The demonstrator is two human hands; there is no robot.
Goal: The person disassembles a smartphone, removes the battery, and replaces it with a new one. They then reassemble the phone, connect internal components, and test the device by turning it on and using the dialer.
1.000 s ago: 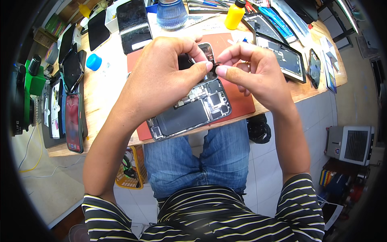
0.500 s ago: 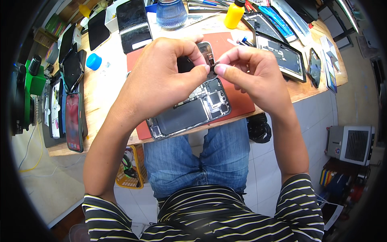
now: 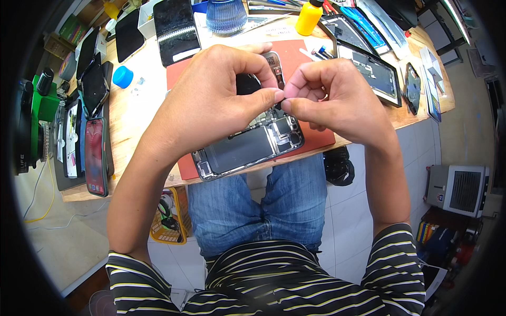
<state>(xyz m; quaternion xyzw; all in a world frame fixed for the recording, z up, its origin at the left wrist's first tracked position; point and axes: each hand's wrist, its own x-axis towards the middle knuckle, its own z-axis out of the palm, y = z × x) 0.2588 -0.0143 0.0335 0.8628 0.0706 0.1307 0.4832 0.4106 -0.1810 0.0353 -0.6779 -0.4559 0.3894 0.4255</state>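
Note:
An opened phone (image 3: 232, 150), internals facing up, lies on a red mat (image 3: 317, 138). Behind it, partly covered by my fingers, is a detached phone panel (image 3: 274, 63) with small parts along its edge. My left hand (image 3: 216, 95) arches over both, thumb and forefinger closed at the panel's right side. My right hand (image 3: 337, 102) is curled beside it, thumb and forefinger pinched at a small dark piece (image 3: 280, 104), too small to name. The two sets of fingertips nearly meet there, so I cannot make out exactly what the left fingers grip.
Phones (image 3: 96, 156) stand and lie along the left. A blue cap (image 3: 123, 77), ribbed glass jar (image 3: 225, 16) and yellow bottle (image 3: 309, 18) are on the wooden desk (image 3: 132, 126). An opened tablet (image 3: 367, 72) and tools (image 3: 358, 29) crowd the right. A yellow basket (image 3: 169, 216) is below.
My right hand has shifted a little down and rightward, and the pinched fingertips with the dark piece sit slightly lower. My left thumb has moved slightly down and right.

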